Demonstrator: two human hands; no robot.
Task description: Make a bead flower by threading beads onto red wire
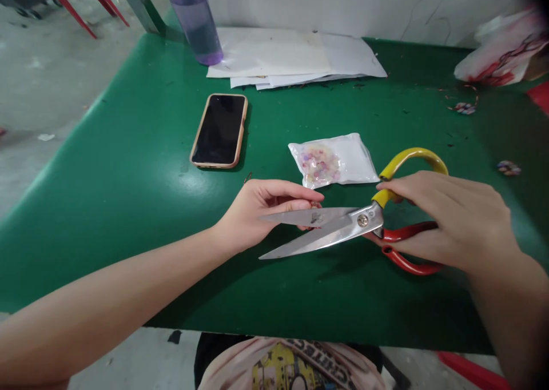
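Observation:
My right hand (454,221) grips large scissors (338,230) by their yellow and red handles; the steel blades stand apart and point left. My left hand (257,210) is closed in a pinch just behind the blades, holding a small item between them that I cannot make out. Behind the scissors a clear plastic bag of pastel beads (332,161) lies flat on the green table (128,172).
A phone in a tan case (219,130) lies face up at centre left. White papers (295,58) and a purple bottle (195,18) stand at the back. A white and red bag (501,50) sits back right, with small bead pieces (465,108) nearby.

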